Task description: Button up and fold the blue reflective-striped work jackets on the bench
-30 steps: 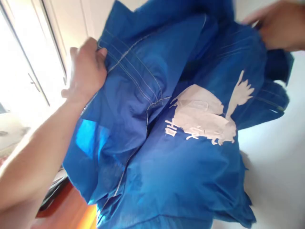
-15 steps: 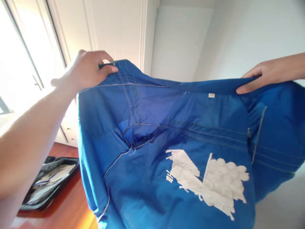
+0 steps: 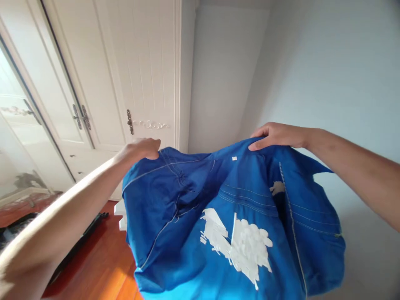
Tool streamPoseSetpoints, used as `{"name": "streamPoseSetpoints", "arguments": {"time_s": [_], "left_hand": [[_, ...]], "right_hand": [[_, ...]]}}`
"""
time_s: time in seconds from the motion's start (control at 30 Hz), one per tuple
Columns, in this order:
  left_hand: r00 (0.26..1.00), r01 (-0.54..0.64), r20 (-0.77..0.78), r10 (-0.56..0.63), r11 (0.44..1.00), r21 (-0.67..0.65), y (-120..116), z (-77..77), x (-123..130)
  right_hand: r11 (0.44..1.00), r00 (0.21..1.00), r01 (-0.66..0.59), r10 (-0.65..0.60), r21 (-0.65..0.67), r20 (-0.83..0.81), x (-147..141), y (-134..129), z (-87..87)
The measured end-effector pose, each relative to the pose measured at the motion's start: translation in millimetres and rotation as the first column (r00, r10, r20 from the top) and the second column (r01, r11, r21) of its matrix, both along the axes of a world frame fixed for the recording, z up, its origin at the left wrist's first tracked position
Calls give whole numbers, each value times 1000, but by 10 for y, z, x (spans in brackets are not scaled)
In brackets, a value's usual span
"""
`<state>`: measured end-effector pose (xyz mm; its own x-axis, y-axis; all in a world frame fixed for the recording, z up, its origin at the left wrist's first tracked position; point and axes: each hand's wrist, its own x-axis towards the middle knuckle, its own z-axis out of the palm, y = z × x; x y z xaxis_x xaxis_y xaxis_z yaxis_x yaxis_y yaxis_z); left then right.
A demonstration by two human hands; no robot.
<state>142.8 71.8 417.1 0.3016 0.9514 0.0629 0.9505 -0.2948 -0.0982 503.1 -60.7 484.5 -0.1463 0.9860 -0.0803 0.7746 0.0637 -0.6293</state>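
A blue garment, shaped like a jacket or shirt with pale seam stitching, hangs spread out in front of me. Its inner side seems to face me, with raw seams and a white, rough-edged patch low on the cloth. My left hand pinches the upper left edge between thumb and fingers. Farther right, my right hand grips the top edge near a small white tag. The garment's lower end runs out of view.
White wardrobe doors with dark metal handles stand ahead and to the left. A pale wall rises on the right. On the reddish wooden floor at lower left lies a dark open case or tray, partly behind my left arm.
Both hands and the garment now sit lower in view, and the right hand appears closer to the left. More wardrobe shows. Both hands keep hold of the cloth.
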Motion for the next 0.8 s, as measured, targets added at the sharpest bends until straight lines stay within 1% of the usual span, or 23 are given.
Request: {"name": "streamPoseSetpoints", "arguments": {"time_s": [0.03, 0.07, 0.1, 0.13, 0.17, 0.2, 0.23, 0.27, 0.3, 0.33, 0.37, 0.4, 0.47, 0.53, 0.57, 0.6, 0.63, 0.67, 0.73, 0.77, 0.8], "left_hand": [[996, 87, 40, -86, 996, -25, -104, -67, 114], [976, 198, 100, -194, 980, -36, -218, -129, 242], [923, 342, 202, -326, 939, -46, -334, -189, 381], [842, 476, 314, -438, 878, -53, -443, -248, 525], [741, 594, 416, -527, 804, -40, -539, -307, 665], [637, 680, 493, -593, 733, 3, -615, -368, 795], [563, 720, 535, -630, 692, 58, -665, -432, 907], [523, 726, 556, -646, 679, 106, -691, -499, 995], [500, 717, 578, -645, 682, 141, -692, -568, 1055], [487, 704, 609, -625, 695, 150, -675, -638, 1085], [475, 698, 653, -590, 704, 128, -644, -709, 1086], [455, 708, 705, -544, 701, 84, -606, -779, 1062], [414, 746, 801, -432, 665, -27, -531, -911, 960], [421, 756, 847, -323, 641, -132, -478, -1022, 830], [436, 746, 851, -293, 647, -159, -465, -1063, 767], [449, 727, 845, -291, 669, -156, -462, -1093, 713], [459, 701, 830, -316, 703, -120, -468, -1110, 667], [466, 671, 807, -363, 740, -54, -483, -1114, 632], [488, 589, 736, -469, 799, 119, -534, -1086, 584], [518, 540, 695, -499, 821, 187, -566, -1059, 569], [563, 489, 654, -506, 841, 230, -598, -1027, 556]], "right_hand": [[999, 1000, -21, 22, 47, -8, -79, 26, -32], [995, 999, -47, 48, 86, -16, -157, 57, -59], [991, 997, -76, 79, 114, -23, -232, 90, -82], [985, 993, -108, 112, 134, -29, -302, 123, -102], [979, 989, -137, 144, 150, -34, -362, 152, -120], [973, 985, -161, 170, 165, -37, -411, 176, -137], [967, 982, -178, 188, 179, -36, -446, 192, -154], [963, 979, -190, 199, 190, -34, -465, 198, -171], [961, 978, -196, 206, 194, -35, -467, 195, -188], [961, 977, -198, 210, 191, -41, -452, 182, -204], [963, 976, -198, 210, 182, -50, -422, 161, -221], [965, 976, -196, 209, 174, -61, -378, 132, -236], [969, 975, -184, 201, 164, -91, -263, 60, -263], [976, 977, -167, 183, 142, -106, -138, -13, -290], [979, 980, -159, 172, 126, -103, -81, -44, -308], [982, 982, -154, 164, 109, -92, -29, -66, -333], [984, 984, -151, 159, 96, -76, 17, -79, -367], [984, 986, -152, 157, 90, -55, 58, -81, -413], [982, 986, -165, 166, 95, -2, 130, -53, -548], [980, 986, -168, 166, 110, 29, 162, -30, -636], [977, 986, -163, 155, 141, 66, 189, -5, -736]]}}
